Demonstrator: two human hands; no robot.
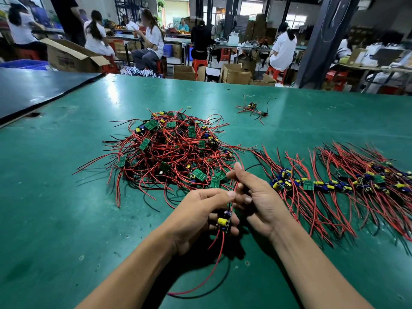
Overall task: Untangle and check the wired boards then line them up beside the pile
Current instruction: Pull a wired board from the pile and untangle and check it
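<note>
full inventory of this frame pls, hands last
table: one, green mat, foreground.
pile: one heap, green boards, red and black wires, table centre.
lined-up row: one, same boards, right of the pile.
stray cluster: one, small, far side of table.
rubber band: one, yellowish, just behind the pile.
held board: one, yellow capacitor, between the hands.
cardboard boxes: several, brown, floor beyond the table.
people: several, mostly white tops, far benches.
left hand: grips the held board.
right hand: pinches its red wire.
</note>
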